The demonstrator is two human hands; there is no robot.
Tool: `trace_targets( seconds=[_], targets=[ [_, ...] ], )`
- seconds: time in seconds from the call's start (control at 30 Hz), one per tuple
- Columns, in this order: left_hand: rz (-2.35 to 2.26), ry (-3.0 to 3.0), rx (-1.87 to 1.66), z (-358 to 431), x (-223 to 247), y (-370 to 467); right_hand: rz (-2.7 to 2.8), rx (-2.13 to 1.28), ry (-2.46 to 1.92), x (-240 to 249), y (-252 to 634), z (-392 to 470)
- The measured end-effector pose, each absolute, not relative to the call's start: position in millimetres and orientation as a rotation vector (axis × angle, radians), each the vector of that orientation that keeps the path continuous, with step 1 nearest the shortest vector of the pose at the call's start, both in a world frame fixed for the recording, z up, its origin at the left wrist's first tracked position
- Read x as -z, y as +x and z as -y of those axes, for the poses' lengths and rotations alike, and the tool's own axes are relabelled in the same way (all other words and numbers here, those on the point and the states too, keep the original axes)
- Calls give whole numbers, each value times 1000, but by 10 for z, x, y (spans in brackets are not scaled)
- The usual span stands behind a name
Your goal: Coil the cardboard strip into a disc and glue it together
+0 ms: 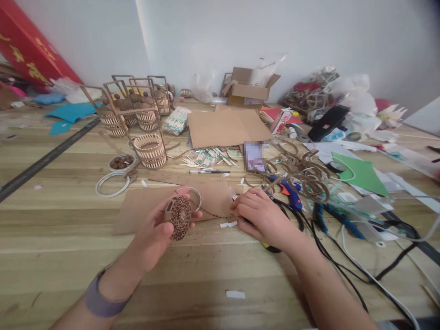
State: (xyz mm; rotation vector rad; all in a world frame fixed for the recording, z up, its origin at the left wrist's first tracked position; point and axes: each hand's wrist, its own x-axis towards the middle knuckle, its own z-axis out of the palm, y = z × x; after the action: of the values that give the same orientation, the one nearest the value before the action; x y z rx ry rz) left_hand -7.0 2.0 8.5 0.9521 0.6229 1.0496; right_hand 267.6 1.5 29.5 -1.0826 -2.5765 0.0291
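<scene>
My left hand (158, 229) is closed round a coiled disc of brown corrugated cardboard (181, 217), holding it tilted with its ridged face towards me. A thin corrugated strip (215, 214) runs on the table from near the disc towards my right hand (257, 213). The right fingers are bent and pressed together by the strip's far end; what they hold is hidden. A black and yellow object (271, 248) shows partly under that hand. Beneath both hands lies a flat brown cardboard sheet (137, 208), with a roll of white tape (195, 197) behind the disc.
Small slatted baskets with handles (149, 151) stand at the back left, near a bowl of brown balls (121, 162). To the right are a blue glue gun (292, 197), cardboard rings (312, 188), blue-handled pliers (343, 222) and loose cables (330, 256). A pen (209, 172) lies ahead.
</scene>
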Motion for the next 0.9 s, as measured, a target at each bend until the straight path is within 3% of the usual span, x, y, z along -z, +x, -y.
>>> trace_targets(
  seconds=[0.17,0.57,0.9],
  targets=[
    [-522,982,-1054,-5,-65,-84,2600,-172,-1126,-313,2635,11],
    [-323,1170,-783,95,-100,-26,2293,-989,-894,-334,2131,221],
    [-512,1048,-886,46,-17,-54,2115,-408,-1165,-190,2284,122]
  ],
)
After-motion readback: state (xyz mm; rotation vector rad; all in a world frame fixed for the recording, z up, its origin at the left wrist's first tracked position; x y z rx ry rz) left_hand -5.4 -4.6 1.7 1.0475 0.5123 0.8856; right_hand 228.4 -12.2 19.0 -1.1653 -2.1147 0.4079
